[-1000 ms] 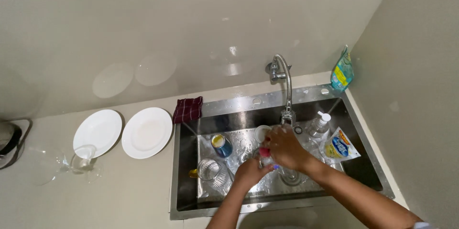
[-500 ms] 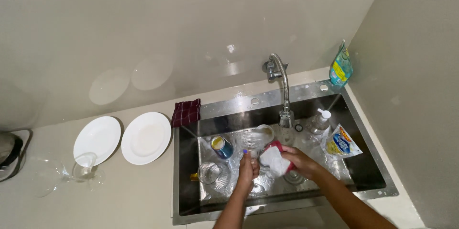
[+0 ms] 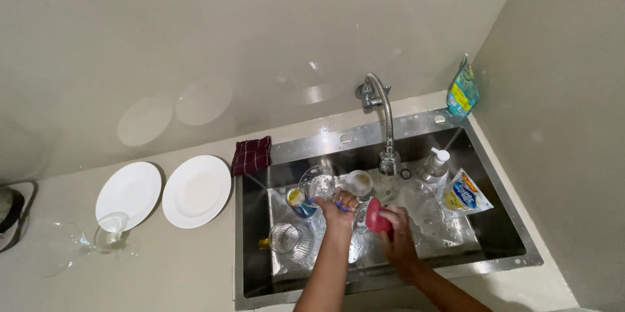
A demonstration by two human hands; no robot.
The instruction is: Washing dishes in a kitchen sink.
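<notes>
Two hands are over the steel sink [image 3: 485,175], and they have shifted in the last second. My left hand [image 3: 338,206] has moved left and now grips a clear drinking glass [image 3: 318,185], tilted with its mouth toward the camera, fingers clenched round its base. My right hand [image 3: 390,227] has dropped away from under the curved chrome tap [image 3: 384,116] and is closed on a red sponge [image 3: 374,215], held just beside the glass rather than inside it. I judge from this that scrubbing has paused between strokes, or the glass is being turned for the next one.

Counting what lies about: two round white plates [image 3: 195,189] on the counter to the left, two clear stemmed glasses [image 3: 111,234] lying near them, one dark red checked cloth [image 3: 251,154] at the sink's edge. In the basin, one small blue and yellow tin [image 3: 299,201], one more clear tumbler [image 3: 284,237], one white cup [image 3: 359,183], one clear pump bottle [image 3: 435,163] and one flat refill pouch [image 3: 463,192]. A second pouch [image 3: 462,94] stands in the corner.
</notes>
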